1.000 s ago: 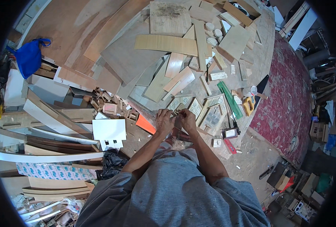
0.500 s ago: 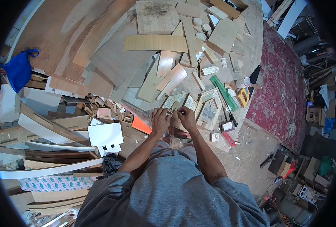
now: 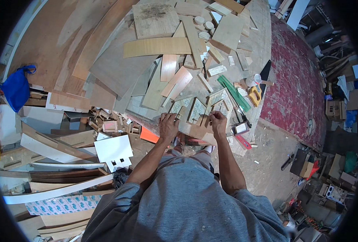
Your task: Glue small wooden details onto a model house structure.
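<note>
My left hand (image 3: 169, 126) is at the near edge of the cluttered worktable, fingers bent over a small wooden piece (image 3: 181, 113); exactly what it grips is hard to make out. My right hand (image 3: 218, 123) has its fingertips pinched, over the pale wooden frames (image 3: 223, 101); anything between them is too small to name. Between my hands lies a wedge-shaped board (image 3: 197, 109) with pale markings. A green straight strip (image 3: 233, 93), a yellow-handled saw (image 3: 255, 96) and a red tool (image 3: 243, 142) lie right of my hands.
Plywood sheets (image 3: 122, 68) and loose boards (image 3: 156, 46) cover much of the table. Offcuts and a white board (image 3: 112, 147) are piled at left, beside a blue bag (image 3: 15, 88). An orange blade (image 3: 148, 136) lies below the table edge. A red panel (image 3: 291, 80) stands at right.
My hands have separated: they were together over a small piece, and now the right hand has moved rightward while the left stays at the table edge. The view has shifted slightly.
</note>
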`<state>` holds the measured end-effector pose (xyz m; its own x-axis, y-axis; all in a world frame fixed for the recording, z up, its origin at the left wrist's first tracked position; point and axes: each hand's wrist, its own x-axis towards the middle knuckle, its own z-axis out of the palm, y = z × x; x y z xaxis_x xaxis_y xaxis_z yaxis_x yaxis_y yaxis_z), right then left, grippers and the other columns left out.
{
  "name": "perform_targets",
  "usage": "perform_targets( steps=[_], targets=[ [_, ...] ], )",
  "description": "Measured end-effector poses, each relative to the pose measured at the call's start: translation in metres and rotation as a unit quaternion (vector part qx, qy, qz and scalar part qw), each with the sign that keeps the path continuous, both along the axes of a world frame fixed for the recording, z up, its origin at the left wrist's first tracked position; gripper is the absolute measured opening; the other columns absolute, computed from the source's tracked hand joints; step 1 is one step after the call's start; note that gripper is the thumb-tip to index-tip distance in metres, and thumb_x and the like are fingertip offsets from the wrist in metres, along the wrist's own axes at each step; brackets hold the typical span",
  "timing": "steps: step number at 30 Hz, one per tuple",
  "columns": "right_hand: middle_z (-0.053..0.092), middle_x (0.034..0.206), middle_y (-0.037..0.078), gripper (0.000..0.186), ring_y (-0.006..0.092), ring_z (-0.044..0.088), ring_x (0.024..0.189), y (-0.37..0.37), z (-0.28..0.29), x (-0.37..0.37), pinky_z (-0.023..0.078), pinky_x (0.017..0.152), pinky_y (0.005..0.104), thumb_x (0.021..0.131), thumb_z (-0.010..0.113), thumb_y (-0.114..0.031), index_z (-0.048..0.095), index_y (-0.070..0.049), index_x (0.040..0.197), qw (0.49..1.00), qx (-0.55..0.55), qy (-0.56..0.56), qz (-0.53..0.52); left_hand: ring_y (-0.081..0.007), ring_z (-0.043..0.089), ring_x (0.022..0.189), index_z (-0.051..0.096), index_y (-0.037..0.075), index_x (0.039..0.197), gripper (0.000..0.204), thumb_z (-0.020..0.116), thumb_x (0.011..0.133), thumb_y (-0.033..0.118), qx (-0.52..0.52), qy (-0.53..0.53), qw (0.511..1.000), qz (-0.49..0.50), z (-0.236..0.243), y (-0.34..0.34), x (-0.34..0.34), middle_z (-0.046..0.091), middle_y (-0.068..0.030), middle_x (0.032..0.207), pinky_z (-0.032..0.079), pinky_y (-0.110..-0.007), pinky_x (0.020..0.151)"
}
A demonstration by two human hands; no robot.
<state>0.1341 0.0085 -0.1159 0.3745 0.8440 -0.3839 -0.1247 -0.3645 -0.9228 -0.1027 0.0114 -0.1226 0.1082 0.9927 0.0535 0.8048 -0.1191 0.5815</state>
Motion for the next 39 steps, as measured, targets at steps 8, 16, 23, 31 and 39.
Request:
perform_targets(
  steps=[8,16,23,31,39],
  targets=[
    [0.062,0.074,0.004,0.009,0.0101,0.058,0.062,-0.014,-0.013,-0.036,0.045,0.053,0.0247,0.085,0.064,-0.003,0.063,0.002,0.093,0.99,-0.017,-0.075,0.119,-0.0289,0.052,0.105,0.069,0.006,0.102,0.026,0.071,0.077,0.015,-0.011,-0.003,1.0,-0.016,-0.004,0.003,-0.005,0.066,-0.0074,0.108,0.041,-0.043,0.092],
    [0.063,0.072,0.004,0.009,0.0096,0.058,0.064,0.009,-0.026,-0.082,0.047,0.059,0.026,0.084,0.066,-0.003,0.065,0.003,0.089,0.96,0.031,-0.156,0.232,-0.0303,0.055,0.103,0.069,0.004,0.101,0.025,0.068,0.079,0.015,-0.039,-0.044,0.998,-0.023,0.0,0.006,-0.005,0.068,-0.0119,0.105,0.042,-0.043,0.091],
    [0.064,0.074,0.005,0.01,0.0108,0.059,0.067,0.004,-0.036,-0.091,0.048,0.061,0.0263,0.084,0.064,-0.002,0.065,0.004,0.093,0.965,0.031,-0.121,0.231,-0.0304,0.056,0.103,0.07,0.004,0.099,0.023,0.068,0.08,0.015,-0.05,-0.05,0.997,-0.007,0.001,0.005,-0.005,0.069,-0.0129,0.102,0.042,-0.043,0.091],
    [0.065,0.078,0.005,0.017,0.0103,0.058,0.07,0.003,-0.043,-0.095,0.047,0.063,0.0255,0.087,0.06,-0.001,0.068,0.004,0.101,0.965,0.048,-0.112,0.233,-0.029,0.057,0.101,0.071,0.005,0.098,0.021,0.068,0.079,0.014,-0.053,-0.059,0.997,0.001,-0.003,0.005,-0.007,0.069,-0.0112,0.099,0.042,-0.042,0.09],
    [0.062,0.08,0.002,0.012,0.0086,0.054,0.069,0.002,-0.047,-0.098,0.044,0.061,0.0238,0.089,0.061,-0.001,0.066,0.003,0.1,0.984,0.008,0.005,0.18,-0.0262,0.058,0.102,0.072,0.007,0.094,0.016,0.069,0.079,0.011,-0.056,-0.076,0.995,0.017,-0.003,0.006,-0.005,0.071,-0.008,0.099,0.042,-0.042,0.089]
  ],
)
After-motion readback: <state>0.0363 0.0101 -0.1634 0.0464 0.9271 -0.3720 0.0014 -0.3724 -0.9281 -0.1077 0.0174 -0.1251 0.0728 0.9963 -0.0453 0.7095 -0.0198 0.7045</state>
